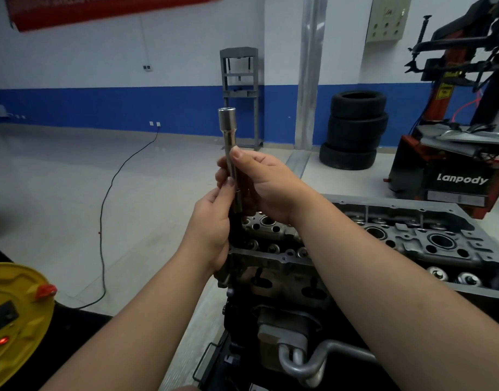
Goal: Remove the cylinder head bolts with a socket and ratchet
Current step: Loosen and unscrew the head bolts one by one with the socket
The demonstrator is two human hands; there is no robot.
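Hands, left (214,221) and right (259,179), grip upright socket extension (228,142).

Both hands (242,193) hide the tool's (228,142) lower shaft; the yellow reel (14,314) (lower left) is cropped.

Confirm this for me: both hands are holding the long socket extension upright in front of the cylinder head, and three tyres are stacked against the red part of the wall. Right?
Not quite. The tyres stand against the blue part of the wall, as the head view shows. The rest holds: left hand and right hand hold the socket extension upright in front of the cylinder head.
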